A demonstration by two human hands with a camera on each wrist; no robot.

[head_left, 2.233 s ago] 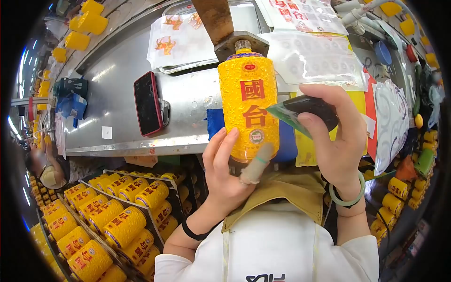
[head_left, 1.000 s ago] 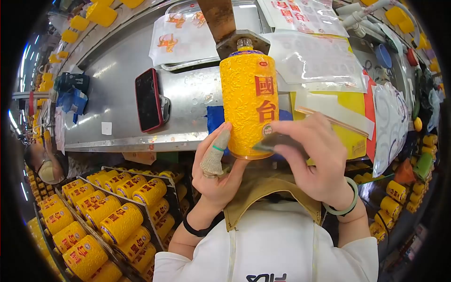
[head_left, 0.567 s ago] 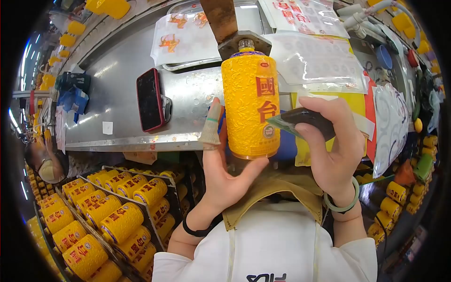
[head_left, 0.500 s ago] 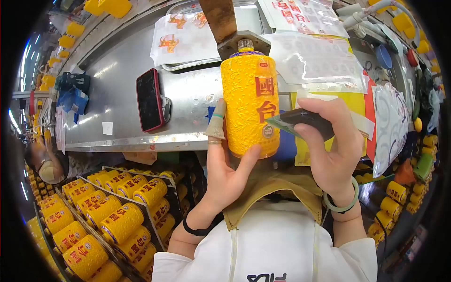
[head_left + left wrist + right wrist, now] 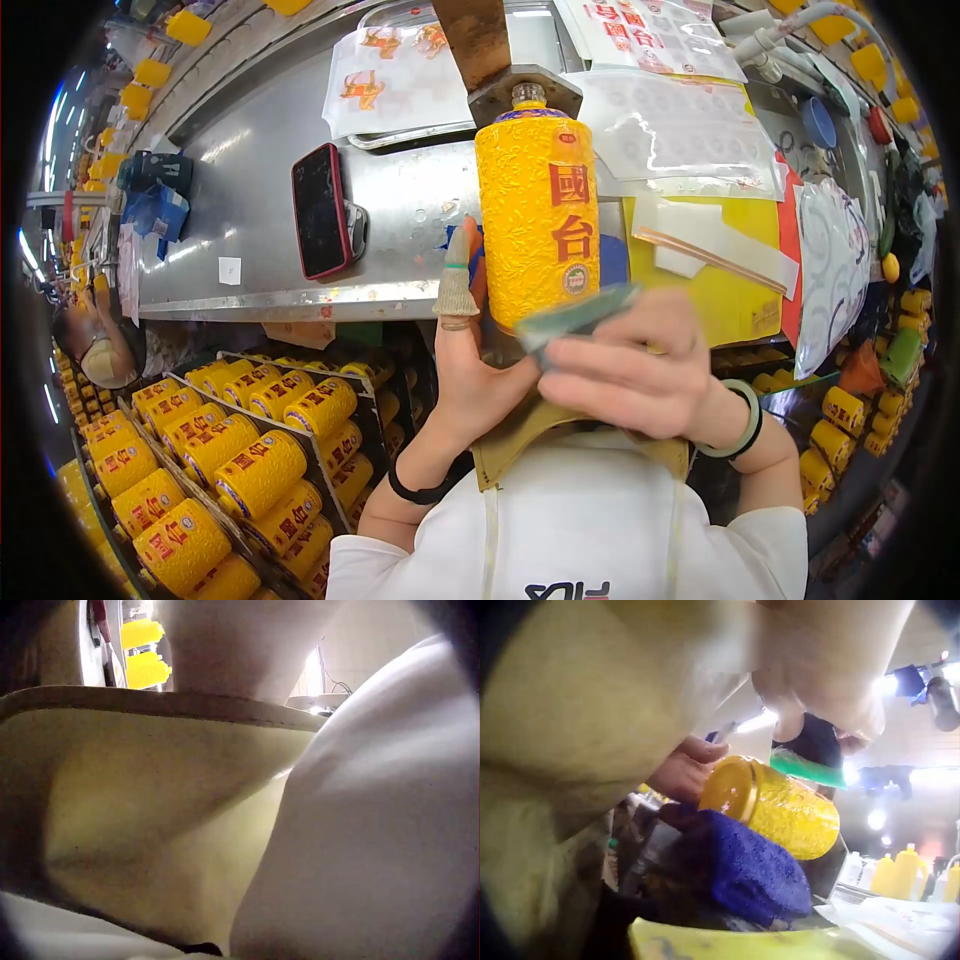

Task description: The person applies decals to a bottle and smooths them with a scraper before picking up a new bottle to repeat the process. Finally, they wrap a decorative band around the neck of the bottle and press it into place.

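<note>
One yellow bottle (image 5: pixel 530 225) in play, neck up against the metal bracket (image 5: pixel 555 92), base jutting toward the person past the edge of the tabletop (image 5: pixel 230 210), with a blue cloth (image 5: pixel 757 874) below. The right grip (image 5: pixel 645 375) pinches a green-edged scraper (image 5: pixel 577 312), blurred over the base end; contact is too close to call. The left grip (image 5: pixel 472 378) is spread alongside, its thumb running in behind the other. Here's the danger: with no fingers curled round the bottle, an off-centre stroke could roll it, smearing the red characters (image 5: pixel 572 210), and a low pass could clip that thumb.
</note>
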